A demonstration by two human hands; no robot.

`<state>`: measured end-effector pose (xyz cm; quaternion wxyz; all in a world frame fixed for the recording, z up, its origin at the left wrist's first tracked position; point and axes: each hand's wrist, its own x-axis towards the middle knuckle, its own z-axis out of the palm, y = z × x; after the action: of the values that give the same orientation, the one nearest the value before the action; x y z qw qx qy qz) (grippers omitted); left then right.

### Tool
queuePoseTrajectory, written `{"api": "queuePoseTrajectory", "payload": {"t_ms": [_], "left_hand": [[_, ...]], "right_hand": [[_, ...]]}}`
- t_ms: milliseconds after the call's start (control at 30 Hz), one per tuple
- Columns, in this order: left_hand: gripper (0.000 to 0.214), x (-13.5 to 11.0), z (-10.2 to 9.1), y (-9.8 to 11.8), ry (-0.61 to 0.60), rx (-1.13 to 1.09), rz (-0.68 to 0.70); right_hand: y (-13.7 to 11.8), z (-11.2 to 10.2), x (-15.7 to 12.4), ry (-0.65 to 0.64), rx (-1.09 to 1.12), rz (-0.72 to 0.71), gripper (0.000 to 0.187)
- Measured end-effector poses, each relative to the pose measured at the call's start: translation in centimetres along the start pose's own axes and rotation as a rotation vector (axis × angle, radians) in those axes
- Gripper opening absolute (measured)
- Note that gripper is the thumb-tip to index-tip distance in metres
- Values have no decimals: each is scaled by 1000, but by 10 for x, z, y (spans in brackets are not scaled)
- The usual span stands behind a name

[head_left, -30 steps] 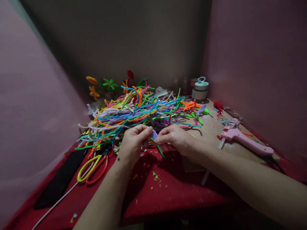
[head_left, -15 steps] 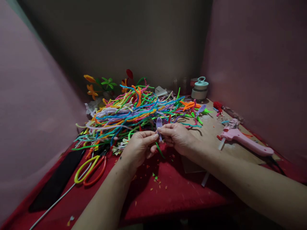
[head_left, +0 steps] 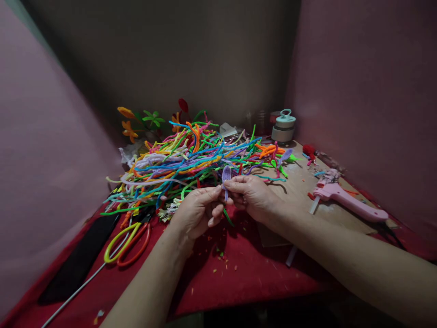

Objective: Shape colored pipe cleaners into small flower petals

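My left hand (head_left: 198, 210) and my right hand (head_left: 251, 195) meet at the middle of the table, both pinching a small purple pipe-cleaner loop (head_left: 226, 174) that stands upright between their fingertips. A green pipe-cleaner stem (head_left: 228, 216) hangs down below the hands. Just behind them lies a big tangled heap of coloured pipe cleaners (head_left: 191, 157) on the red cloth (head_left: 239, 269).
Scissors with yellow and orange handles (head_left: 127, 237) lie left of my left hand, beside a black flat object (head_left: 80, 259) and a white cable. A pink glue gun (head_left: 344, 200) rests on a brown board at right. Pipe-cleaner flowers (head_left: 143, 120) and a teal-lidded container (head_left: 284, 126) stand at the back.
Both hands rose slightly and the purple loop turned upright between the fingertips; one second ago it lay lower and flatter between the hands.
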<state>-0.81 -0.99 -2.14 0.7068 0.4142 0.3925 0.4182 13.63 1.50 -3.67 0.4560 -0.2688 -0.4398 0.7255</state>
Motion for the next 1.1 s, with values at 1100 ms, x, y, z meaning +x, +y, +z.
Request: {"api": "queuePoseTrajectory", "payload": {"t_ms": [1100], "left_hand": [[22, -4, 6, 2, 22, 36, -25]], "right_hand": [[-1, 6, -3, 46, 101, 15, 26]]}}
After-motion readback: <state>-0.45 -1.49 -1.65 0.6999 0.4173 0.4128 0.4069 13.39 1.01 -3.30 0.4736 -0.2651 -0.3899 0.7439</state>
